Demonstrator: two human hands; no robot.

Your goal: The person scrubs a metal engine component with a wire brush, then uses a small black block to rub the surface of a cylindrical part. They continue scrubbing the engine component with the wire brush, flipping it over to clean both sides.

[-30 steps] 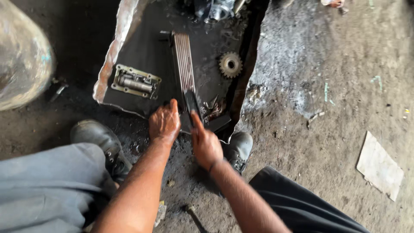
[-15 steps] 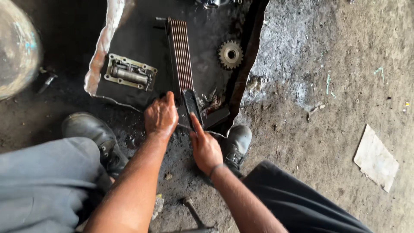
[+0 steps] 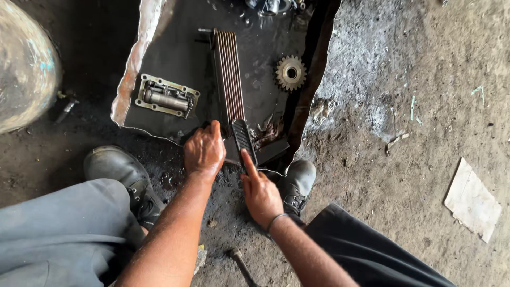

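view from above of a person crouched on a dirty, oil-stained floor, both bare arms reaching forward. the left hand is curled over the near end of a long ribbed metal block, fingers bent down against its left edge. the right hand grips a flat black brush, index finger stretched along its back, pressing it onto the near end of the ribbed block. the block lies lengthwise, running from near to far, in the middle of a shallow black tray made of bent sheet metal with a shiny left rim. in the tray to the left of the block lies a rectangular metal plate with a cylinder fitted in it. to the right of the block, apart from it, lies a small toothed gear. a black boot shows near left and another just right of the right hand. a pale flat scrap lies far to the right on the floor.
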